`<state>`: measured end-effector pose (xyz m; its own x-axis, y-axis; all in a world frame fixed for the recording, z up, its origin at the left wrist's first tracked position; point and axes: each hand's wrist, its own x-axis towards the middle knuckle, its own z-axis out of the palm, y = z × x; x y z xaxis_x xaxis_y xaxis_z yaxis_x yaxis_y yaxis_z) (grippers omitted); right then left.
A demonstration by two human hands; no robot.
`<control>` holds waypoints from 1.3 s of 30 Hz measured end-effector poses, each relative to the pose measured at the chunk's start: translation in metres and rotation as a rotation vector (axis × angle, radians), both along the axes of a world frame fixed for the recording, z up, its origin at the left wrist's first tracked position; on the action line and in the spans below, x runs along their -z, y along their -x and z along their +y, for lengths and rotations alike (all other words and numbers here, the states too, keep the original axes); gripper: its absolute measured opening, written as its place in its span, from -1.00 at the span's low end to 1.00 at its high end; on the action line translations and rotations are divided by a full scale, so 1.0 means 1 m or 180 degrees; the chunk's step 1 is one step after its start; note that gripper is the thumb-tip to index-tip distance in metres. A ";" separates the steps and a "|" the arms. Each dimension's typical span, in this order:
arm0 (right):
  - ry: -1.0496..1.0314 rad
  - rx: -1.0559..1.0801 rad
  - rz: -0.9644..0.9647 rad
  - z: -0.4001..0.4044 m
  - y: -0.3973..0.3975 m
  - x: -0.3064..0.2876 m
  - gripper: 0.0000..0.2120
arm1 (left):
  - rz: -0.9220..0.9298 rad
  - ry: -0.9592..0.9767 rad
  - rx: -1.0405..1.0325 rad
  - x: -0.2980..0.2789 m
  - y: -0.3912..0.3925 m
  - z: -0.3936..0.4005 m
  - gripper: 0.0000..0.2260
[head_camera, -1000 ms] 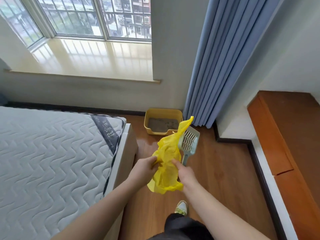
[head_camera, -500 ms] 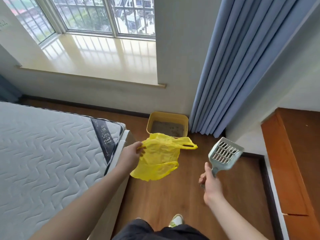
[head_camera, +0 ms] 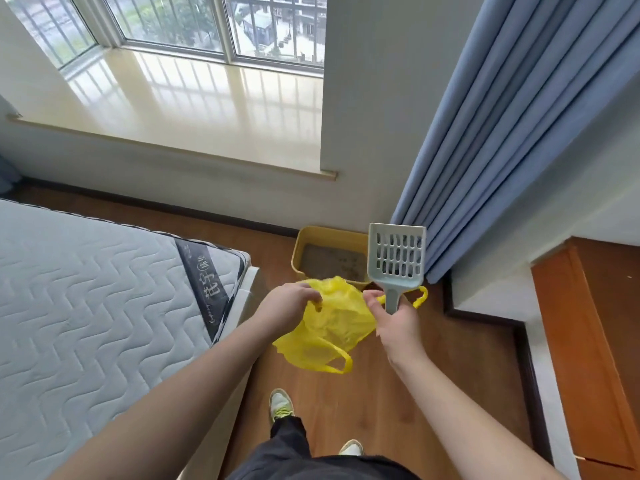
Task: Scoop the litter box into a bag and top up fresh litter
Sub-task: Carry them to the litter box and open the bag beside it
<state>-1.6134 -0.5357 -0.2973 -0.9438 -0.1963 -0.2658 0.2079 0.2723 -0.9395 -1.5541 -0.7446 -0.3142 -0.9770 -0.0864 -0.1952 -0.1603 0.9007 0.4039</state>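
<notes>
A yellow litter box (head_camera: 300, 251) with grey-brown litter sits on the wooden floor against the wall, beside the curtain. In front of it my left hand (head_camera: 285, 304) grips the top of a crumpled yellow plastic bag (head_camera: 329, 327), which hangs in the air with one handle loop dangling below. My right hand (head_camera: 394, 322) holds the handle of a pale grey-green slotted litter scoop (head_camera: 396, 258), head pointing up. My right fingers also touch the bag's right edge; another bag handle pokes out to the right of the scoop handle.
A bed with a grey quilted mattress (head_camera: 97, 317) fills the left. Blue curtains (head_camera: 512, 133) hang at right, above a white ledge and an orange-brown wooden cabinet (head_camera: 588, 341). A glossy window sill (head_camera: 194, 105) lies ahead. My shoes (head_camera: 281, 405) stand on the wood floor.
My right hand has swung the scoop back in from the right and now meets the bag. The view has moved closer to the litter box.
</notes>
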 end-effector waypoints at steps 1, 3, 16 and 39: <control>0.0130 0.0079 -0.0133 -0.008 0.004 -0.001 -0.88 | 0.0042 -0.0056 0.0151 0.000 0.004 -0.006 -0.66; 0.0104 0.0161 -0.0342 -0.022 0.011 -0.002 -0.81 | 0.0148 -0.0118 0.0421 0.000 0.013 -0.015 -0.71; 0.2006 0.1386 -0.1692 -0.102 0.036 -0.031 -0.79 | -0.0057 0.0003 -0.0715 0.011 0.030 -0.047 -0.18; 0.0125 0.1162 -0.2100 -0.069 0.014 0.007 -0.54 | -0.0615 -0.2083 -0.1870 0.044 0.092 -0.103 -0.76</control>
<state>-1.6274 -0.6044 -0.3039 -0.5982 0.0774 -0.7976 0.8013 0.0472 -0.5964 -1.6466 -0.8479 -0.3580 -0.7553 -0.3756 -0.5371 -0.6409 0.2514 0.7253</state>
